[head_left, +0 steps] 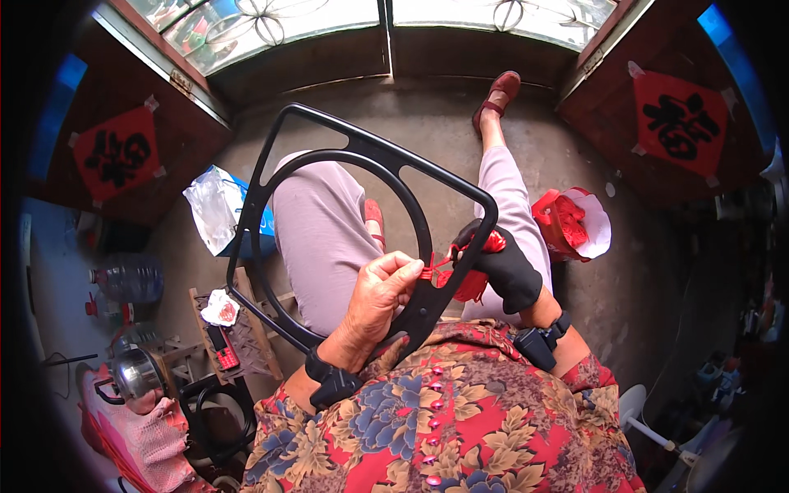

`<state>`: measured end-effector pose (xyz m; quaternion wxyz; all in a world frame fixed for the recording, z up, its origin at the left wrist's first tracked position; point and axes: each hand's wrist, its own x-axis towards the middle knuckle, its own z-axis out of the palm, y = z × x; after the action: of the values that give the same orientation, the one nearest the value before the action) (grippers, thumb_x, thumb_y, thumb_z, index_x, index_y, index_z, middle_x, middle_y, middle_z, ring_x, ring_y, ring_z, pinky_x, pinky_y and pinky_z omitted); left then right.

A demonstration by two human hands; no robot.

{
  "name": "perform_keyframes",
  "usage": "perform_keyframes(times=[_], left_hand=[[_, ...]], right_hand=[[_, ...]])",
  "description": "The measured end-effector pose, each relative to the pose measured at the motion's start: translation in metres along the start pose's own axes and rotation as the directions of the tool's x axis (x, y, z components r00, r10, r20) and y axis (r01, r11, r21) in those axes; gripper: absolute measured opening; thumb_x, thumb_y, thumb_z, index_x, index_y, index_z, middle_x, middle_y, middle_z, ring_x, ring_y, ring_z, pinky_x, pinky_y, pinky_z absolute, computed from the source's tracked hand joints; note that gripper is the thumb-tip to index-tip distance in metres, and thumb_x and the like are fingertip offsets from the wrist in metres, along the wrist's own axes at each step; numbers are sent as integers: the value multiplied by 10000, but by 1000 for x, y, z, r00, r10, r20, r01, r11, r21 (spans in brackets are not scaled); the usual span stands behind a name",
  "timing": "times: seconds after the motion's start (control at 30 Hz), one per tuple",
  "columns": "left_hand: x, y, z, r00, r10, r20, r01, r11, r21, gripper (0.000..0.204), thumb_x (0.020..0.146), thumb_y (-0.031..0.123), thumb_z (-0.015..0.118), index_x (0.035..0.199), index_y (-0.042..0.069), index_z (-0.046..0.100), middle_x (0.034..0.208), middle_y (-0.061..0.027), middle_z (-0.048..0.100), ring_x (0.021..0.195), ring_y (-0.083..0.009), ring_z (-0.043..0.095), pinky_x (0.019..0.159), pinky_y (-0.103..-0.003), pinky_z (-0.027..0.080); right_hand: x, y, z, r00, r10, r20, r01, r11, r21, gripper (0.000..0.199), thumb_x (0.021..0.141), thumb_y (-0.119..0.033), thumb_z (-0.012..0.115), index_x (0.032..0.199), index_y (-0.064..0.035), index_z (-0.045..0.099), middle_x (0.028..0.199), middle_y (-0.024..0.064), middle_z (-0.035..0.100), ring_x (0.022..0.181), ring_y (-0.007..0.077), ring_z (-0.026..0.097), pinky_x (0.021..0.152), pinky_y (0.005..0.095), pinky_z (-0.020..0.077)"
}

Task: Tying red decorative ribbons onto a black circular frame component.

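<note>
A black frame (362,146), a round ring set inside a rounded square, lies tilted across my lap. Red cord (426,274) is wound in a few turns around the ring's right side. My bare left hand (376,300) pinches that cord against the ring between thumb and forefinger. On the frame's right edge is my right hand (508,267), in a black glove, its fingers closed around a bundle of red cord (472,287). A short stretch of cord runs between the two hands. Part of the bundle is hidden behind the frame's bar.
A red bag (552,215) with red cord inside stands right of my leg. To the left are a blue box with a plastic bag (215,201), a small wooden stool (255,329) bearing a red phone (223,349), a metal pot (140,380) and another black frame (215,423).
</note>
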<state>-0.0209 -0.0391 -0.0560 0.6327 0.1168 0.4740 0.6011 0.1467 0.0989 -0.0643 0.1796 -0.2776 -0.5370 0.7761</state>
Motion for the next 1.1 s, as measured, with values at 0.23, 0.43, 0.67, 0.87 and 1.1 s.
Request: perform_keyframes(times=[0.23, 0.43, 0.67, 0.87, 1.1], left_hand=[[0, 1, -2, 999, 5, 34, -6, 1000, 22, 92, 872, 148, 627, 853, 60, 611, 700, 47, 567, 556, -8, 456, 507, -141, 363], [3, 0, -5, 997, -48, 55, 49, 998, -28, 70, 877, 105, 609, 887, 36, 610, 794, 1, 631, 645, -36, 566, 590, -149, 459], [6, -5, -5, 974, -131, 186, 135, 991, -8, 102, 887, 117, 597, 913, 19, 609, 832, -7, 625, 707, -41, 564, 643, -155, 456], [5, -9, 10, 972, -188, 143, 180, 981, 68, 139, 862, 205, 644, 874, 67, 647, 651, 84, 517, 511, 11, 389, 450, -140, 298], [1, -10, 13, 987, -76, 139, 78, 997, -10, 164, 837, 152, 660, 964, 51, 638, 717, 64, 571, 527, -5, 384, 462, -169, 289]], right_hand=[[-14, -9, -4, 987, 132, -95, -146, 977, -157, 176, 770, -61, 694, 916, -40, 599, 844, 9, 609, 772, 89, 569, 723, 251, 480], [-28, 2, -12, 983, 131, -129, -165, 938, -305, 140, 814, -130, 666, 904, -43, 604, 792, 9, 599, 744, 92, 566, 713, 249, 484], [13, 8, -13, 908, -99, -406, -194, 760, -621, 278, 821, -274, 666, 931, -26, 603, 744, 112, 618, 685, 140, 598, 618, 299, 454], [57, 0, 35, 989, 142, 40, -130, 711, 691, 424, 847, -192, 646, 1221, -52, 501, 1130, 148, 608, 1008, 189, 590, 871, 290, 454], [39, -12, 30, 864, 0, 503, -417, 559, 716, 522, 888, -405, 552, 1203, 5, 479, 1052, 148, 601, 896, 201, 606, 754, 310, 503]])
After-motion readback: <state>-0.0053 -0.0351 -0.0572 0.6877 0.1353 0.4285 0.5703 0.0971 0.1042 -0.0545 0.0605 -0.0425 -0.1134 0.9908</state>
